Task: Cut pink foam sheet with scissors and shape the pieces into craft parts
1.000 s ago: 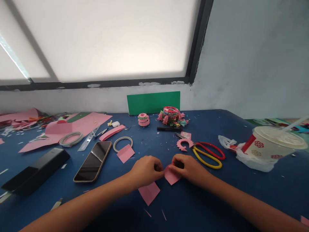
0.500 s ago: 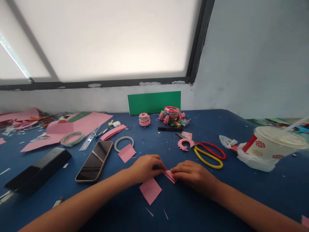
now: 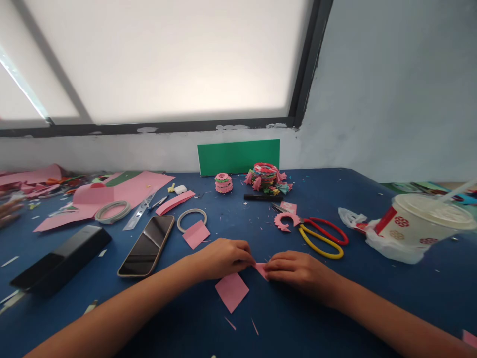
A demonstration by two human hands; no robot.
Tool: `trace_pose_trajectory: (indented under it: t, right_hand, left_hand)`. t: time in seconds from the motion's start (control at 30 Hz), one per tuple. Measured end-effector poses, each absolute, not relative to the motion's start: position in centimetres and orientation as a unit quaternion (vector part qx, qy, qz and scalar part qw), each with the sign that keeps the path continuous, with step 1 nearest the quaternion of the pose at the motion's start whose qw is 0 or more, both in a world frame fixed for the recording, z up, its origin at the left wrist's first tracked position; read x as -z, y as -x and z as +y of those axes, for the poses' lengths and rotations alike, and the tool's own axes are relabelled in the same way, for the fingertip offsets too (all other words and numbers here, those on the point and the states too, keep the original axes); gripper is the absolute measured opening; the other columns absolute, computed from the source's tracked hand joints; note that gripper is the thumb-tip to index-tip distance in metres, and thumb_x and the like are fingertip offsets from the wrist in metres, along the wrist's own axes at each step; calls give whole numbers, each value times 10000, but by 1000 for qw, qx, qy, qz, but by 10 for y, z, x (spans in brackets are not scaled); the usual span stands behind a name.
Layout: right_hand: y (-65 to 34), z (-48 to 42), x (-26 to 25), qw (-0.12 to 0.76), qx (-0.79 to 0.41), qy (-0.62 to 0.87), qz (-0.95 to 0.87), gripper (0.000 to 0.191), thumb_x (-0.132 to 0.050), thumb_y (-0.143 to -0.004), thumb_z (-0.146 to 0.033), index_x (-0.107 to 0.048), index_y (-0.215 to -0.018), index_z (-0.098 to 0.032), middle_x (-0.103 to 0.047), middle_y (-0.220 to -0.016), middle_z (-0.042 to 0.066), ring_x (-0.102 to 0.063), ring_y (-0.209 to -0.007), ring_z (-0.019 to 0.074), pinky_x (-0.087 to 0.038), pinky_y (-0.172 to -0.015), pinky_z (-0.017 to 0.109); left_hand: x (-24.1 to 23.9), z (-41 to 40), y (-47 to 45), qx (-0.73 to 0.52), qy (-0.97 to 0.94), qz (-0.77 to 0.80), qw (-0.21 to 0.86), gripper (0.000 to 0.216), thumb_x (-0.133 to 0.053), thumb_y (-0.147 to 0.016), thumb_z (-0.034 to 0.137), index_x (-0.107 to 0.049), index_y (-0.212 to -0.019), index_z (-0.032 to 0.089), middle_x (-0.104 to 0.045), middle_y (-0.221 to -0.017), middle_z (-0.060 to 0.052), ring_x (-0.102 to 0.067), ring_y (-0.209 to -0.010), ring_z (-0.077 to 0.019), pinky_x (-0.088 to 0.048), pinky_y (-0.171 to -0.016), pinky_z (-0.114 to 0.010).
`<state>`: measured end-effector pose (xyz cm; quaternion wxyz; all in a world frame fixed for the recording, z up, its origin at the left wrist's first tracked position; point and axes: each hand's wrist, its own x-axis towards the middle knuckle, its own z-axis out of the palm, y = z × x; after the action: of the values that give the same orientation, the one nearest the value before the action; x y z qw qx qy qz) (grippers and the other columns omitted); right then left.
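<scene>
Between my two hands is a small folded piece of pink paper (image 3: 262, 270), low over the blue table. My left hand (image 3: 228, 258) pinches its left corner, fingers closed. From the other side my right hand (image 3: 292, 268) is closed on its right part and covers much of it. A flat pink paper square (image 3: 232, 292) lies just below my left hand. Beyond my right hand rest scissors (image 3: 322, 238) with one red and one yellow handle, next to a curved strip of pointed pink paper (image 3: 285, 221).
A phone (image 3: 148, 246), a black case (image 3: 61, 258), tape rolls (image 3: 113, 212) and a clear ruler (image 3: 139, 213) lie to the left. Paper ornaments (image 3: 265, 177) and a black marker (image 3: 263, 198) sit farther back. At right stands a lidded cup (image 3: 410, 226). Another person's hand (image 3: 9, 211) shows at the left edge.
The pink paper between my hands now looks like a smaller triangle, its layered edge no longer showing. My hands have barely shifted. Another person's hand has come in at the far left.
</scene>
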<state>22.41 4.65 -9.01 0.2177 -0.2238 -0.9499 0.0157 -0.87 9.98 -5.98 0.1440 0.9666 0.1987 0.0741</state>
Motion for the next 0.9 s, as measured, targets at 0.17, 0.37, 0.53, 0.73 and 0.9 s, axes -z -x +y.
trace_pose_trajectory:
  t: [0.17, 0.37, 0.53, 0.73, 0.9]
  right_hand:
    - [-223, 48, 90, 231, -25, 223, -947, 266, -386, -921, -130, -649, -956, -142, -690, -976, 68, -606, -890, 180, -504, -790, 300]
    - [-222, 49, 91, 270, -35, 220, -937, 234, -411, -913, -127, -642, -943, -151, -684, -964, 67, -607, -888, 162, -504, -783, 280]
    - [-223, 49, 92, 264, -29, 218, -939, 219, -429, -911, -139, -644, -947, -155, -685, -971, 57, -603, -887, 160, -498, -793, 281]
    - [-225, 50, 92, 264, -32, 214, -940, 228, -424, -912, -136, -643, -970, -156, -685, -980, 59, -599, -888, 164, -499, -792, 288]
    - [-226, 50, 93, 253, -43, 215, -942, 236, -420, -915, -136, -644, -985, -160, -683, -994, 53, -591, -910, 163, -496, -802, 282]
  left_hand:
    - [61, 100, 9, -84, -968, 204, 118, 228, -482, -837, 154, -666, -962, 207, -640, -936, -33, -615, -743, -127, -419, -646, -192]
    - [63, 99, 7, -97, -971, 200, 92, 241, -520, -805, 167, -644, -1005, 221, -639, -965, -10, -617, -752, -126, -429, -634, -188]
    - [67, 99, 8, -90, -979, 177, 53, 266, -457, -857, 163, -637, -1030, 256, -633, -980, -7, -624, -755, -122, -433, -635, -188]
    - [69, 100, 8, -90, -983, 158, 14, 252, -441, -876, 189, -623, -1038, 250, -633, -981, -5, -623, -737, -125, -444, -612, -200]
    - [68, 98, 9, -88, -986, 144, -14, 246, -452, -868, 177, -620, -1033, 245, -634, -969, -8, -620, -709, -119, -445, -586, -195]
